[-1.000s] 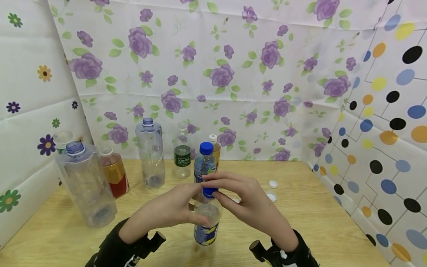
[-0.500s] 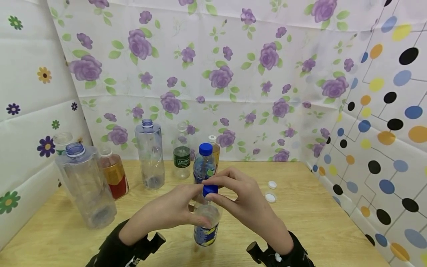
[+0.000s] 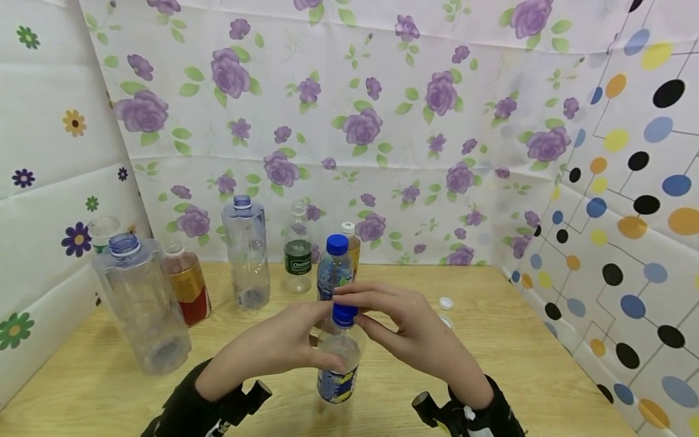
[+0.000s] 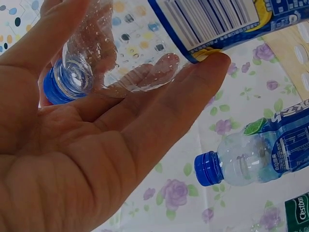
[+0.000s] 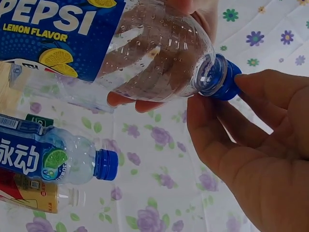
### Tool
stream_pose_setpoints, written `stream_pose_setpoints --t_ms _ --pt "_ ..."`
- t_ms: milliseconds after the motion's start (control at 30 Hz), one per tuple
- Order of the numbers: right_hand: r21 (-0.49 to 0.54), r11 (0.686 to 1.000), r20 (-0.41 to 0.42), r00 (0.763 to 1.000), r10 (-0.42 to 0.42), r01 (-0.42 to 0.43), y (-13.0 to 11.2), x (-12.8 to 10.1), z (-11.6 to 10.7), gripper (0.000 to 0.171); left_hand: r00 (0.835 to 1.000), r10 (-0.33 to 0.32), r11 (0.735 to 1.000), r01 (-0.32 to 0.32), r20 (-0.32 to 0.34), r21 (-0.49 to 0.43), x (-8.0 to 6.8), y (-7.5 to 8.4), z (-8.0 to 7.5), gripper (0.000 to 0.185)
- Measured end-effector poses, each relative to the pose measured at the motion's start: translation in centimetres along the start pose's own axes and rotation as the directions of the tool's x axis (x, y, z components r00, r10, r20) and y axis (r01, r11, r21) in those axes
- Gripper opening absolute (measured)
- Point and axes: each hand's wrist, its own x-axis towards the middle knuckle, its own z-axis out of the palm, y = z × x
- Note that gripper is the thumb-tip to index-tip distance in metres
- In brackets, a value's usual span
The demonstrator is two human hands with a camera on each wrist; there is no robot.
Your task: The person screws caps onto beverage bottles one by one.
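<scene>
A clear Pepsi bottle (image 3: pixel 337 385) with a blue lemon-flavour label stands upright on the table in front of me. Its blue cap (image 3: pixel 344 314) sits on the neck. My left hand (image 3: pixel 289 337) grips the upper body of the bottle, thumb on the near side and fingers behind. From the right, my right hand (image 3: pixel 406 315) has its thumb and fingertips at the cap. The right wrist view shows thumb and fingers pinching the cap (image 5: pixel 227 79) from opposite sides. In the left wrist view, the left fingers (image 4: pixel 178 96) lie along the clear plastic up to the label.
Close behind stands a blue-capped drink bottle (image 3: pixel 334 267), with a white-capped amber bottle (image 3: pixel 354 246) behind it. Further left are a green-labelled bottle (image 3: pixel 298 261), tall clear bottles (image 3: pixel 248 255) and a red-and-yellow bottle (image 3: pixel 188 285). White caps (image 3: pixel 446 303) lie on the right of the table (image 3: pixel 519 364).
My right hand has turned about the cap, its thumb shifting from the cap's near face to its right side. The left hand and the bottle have stayed in place.
</scene>
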Motion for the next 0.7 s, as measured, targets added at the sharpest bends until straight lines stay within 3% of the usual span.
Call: stream_pose_setpoints --t_ms 233,500,700 --pt "0.037 0.999 0.002 0.999 -0.039 0.039 0.25 -0.04 0.03 0.037 1.0 0.009 1.0 -0.009 0.004 0.009 -0.07 -0.01 0.07 0.08" --pt "0.031 0.997 -0.064 0.996 0.066 -0.064 -0.13 0.0 0.73 0.033 1.0 0.006 0.999 -0.006 0.005 0.032 -0.1 0.12 0.01 0.081" --pt "0.03 0.998 -0.018 0.998 0.054 -0.053 -0.06 -0.02 0.5 0.034 1.0 0.001 0.999 -0.001 0.007 0.036 -0.15 0.1 -0.03 0.08"
